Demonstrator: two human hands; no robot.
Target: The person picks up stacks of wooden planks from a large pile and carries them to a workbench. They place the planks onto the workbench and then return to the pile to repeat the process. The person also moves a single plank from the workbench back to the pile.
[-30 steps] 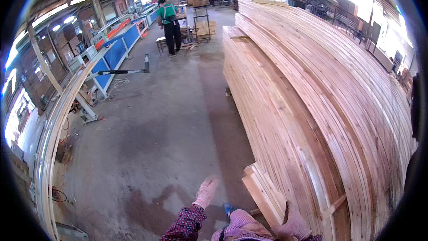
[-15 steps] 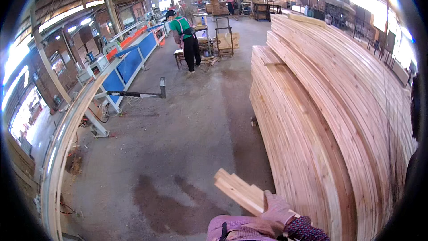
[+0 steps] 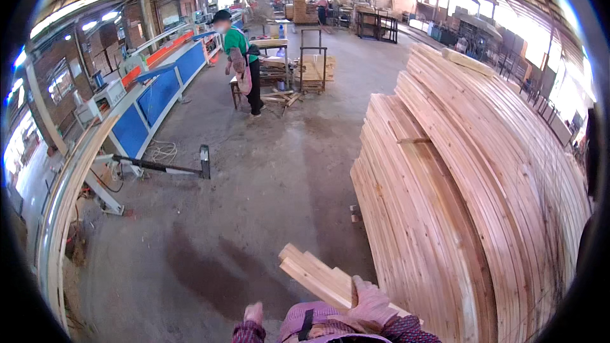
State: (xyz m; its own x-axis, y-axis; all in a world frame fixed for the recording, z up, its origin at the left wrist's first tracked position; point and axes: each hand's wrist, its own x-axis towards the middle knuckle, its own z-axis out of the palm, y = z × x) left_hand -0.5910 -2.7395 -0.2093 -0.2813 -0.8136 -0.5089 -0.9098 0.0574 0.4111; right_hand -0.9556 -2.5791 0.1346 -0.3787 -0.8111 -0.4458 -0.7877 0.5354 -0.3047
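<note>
My right hand (image 3: 370, 302), in a pale pinkish glove, is closed over a few short light wooden boards (image 3: 316, 273). They lie together and slant up to the left in front of my body, their far ends staggered. Part of their near end is hidden under the hand and sleeve. Low beside my body hangs my left hand (image 3: 253, 313). Nothing shows in it, and it is too small and foreshortened for its fingers to be made out. Close by on the right rises a tall stack of long planks (image 3: 438, 216), stepped in tiers.
On the left runs a long blue-and-white machine (image 3: 159, 96) with a rail (image 3: 54, 241) curving toward me. A dark bar (image 3: 168, 166) juts from it over the concrete floor (image 3: 273, 184). A person in green (image 3: 236, 44) stands ahead near a metal-framed cart (image 3: 312, 67) and scrap wood (image 3: 283, 97).
My left hand has come into view at the lower edge. The boards in my right hand sit farther left in the picture. The person ahead has straightened up from bending.
</note>
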